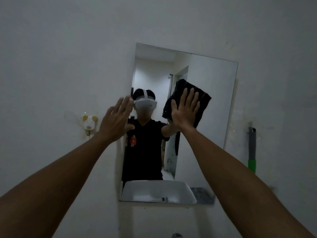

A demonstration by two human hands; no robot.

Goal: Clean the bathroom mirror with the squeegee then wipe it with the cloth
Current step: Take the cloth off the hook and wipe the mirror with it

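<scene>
A frameless rectangular mirror [211, 93] hangs tilted on the white wall. My right hand [185, 110] lies flat with fingers spread, pressing a folded black cloth [202, 98] against the glass around the mirror's middle. My left hand [116, 119] is open with fingers together, its fingertips at the mirror's left edge, holding nothing. A squeegee with a grey and green handle [252, 152] hangs on the wall to the right of the mirror, away from both hands.
A small white and yellow animal-shaped hook [89, 123] sticks to the wall left of the mirror. The mirror reflects a person in a black shirt, a white basin and a doorway. A tap's top [177, 235] shows at the bottom edge.
</scene>
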